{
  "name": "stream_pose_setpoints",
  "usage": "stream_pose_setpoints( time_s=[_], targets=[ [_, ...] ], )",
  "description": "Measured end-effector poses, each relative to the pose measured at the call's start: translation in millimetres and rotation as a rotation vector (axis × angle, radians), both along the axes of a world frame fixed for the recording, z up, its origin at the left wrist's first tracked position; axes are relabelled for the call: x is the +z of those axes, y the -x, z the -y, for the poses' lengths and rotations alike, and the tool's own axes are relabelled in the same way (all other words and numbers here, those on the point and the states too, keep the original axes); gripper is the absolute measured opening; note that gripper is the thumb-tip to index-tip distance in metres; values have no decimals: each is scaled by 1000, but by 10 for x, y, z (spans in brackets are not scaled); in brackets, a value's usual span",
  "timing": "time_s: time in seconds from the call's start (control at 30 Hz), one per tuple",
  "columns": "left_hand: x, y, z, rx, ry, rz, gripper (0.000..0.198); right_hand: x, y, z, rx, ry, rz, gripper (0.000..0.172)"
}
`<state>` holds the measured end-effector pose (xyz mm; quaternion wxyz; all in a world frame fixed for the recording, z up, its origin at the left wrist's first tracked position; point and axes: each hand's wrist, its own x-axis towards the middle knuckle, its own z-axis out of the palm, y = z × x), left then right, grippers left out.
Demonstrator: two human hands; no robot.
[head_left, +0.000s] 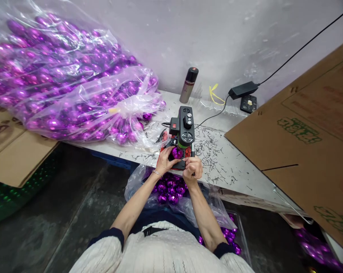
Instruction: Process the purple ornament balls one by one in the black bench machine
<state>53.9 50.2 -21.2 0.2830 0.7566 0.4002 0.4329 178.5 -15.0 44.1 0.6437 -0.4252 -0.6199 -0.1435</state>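
A small black machine [185,125] with a red switch and a green ring stands near the table's front edge. Under its head sits a shiny purple ball [177,152]. My left hand [166,161] holds that ball from the left, thumb and fingers around its side. On the right, my right hand [193,168] is closed beside the machine's base, at the lower end of a metal lever; what its fingers pinch is too small to make out. More purple balls [169,189] lie in an open plastic bag on my lap, below the hands.
A big clear bag of purple balls [60,83] covers the table's left. Behind the machine stands a spray can [189,85]; a black adapter [243,90] lies right. Black bits litter the table [242,167]. Cardboard boxes [307,132] flank both sides.
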Motion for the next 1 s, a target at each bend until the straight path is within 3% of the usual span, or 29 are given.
stream_pose_setpoints(
  time_s=[0.13, 0.27, 0.37, 0.43, 0.5, 0.6, 0.7, 0.77, 0.83, 0.93, 1.0],
  targets=[
    [-11, -8, -30, -1, 6, 8, 62, 72, 18, 14, 29, -6, 58, 33],
    [18, -38, -35, 14, 14, 10, 64, 449, 39, 46, 14, 85, -99, 32],
    [60, -2, 148, 80, -13, 36, 68, 798, 45, 66, 5, 255, -204, 32],
    [46, 84, 411, 102, -79, 29, 70, 925, 43, 80, 11, 277, -200, 33],
    [-39, 206, 749, 8, -164, -45, 69, 928, 38, 96, 17, 258, -164, 34],
    [-273, 368, 1208, -191, -192, -222, 65, 785, 28, 112, 18, 205, -127, 32],
    [-422, 428, 1340, -182, -193, -292, 62, 652, 16, 118, 32, 179, -120, 29],
    [-362, 430, 1145, -152, -245, -243, 52, 619, 9, 121, 47, 174, -109, 29],
    [-165, 435, 709, -88, -294, -173, 42, 613, 5, 124, 55, 165, -107, 28],
    [270, 481, -262, 187, -239, -147, 35, 607, 6, 125, 61, 146, -121, 28],
    [549, 522, -934, 367, -104, -201, 35, 594, 9, 127, 60, 140, -117, 27]
  ],
)
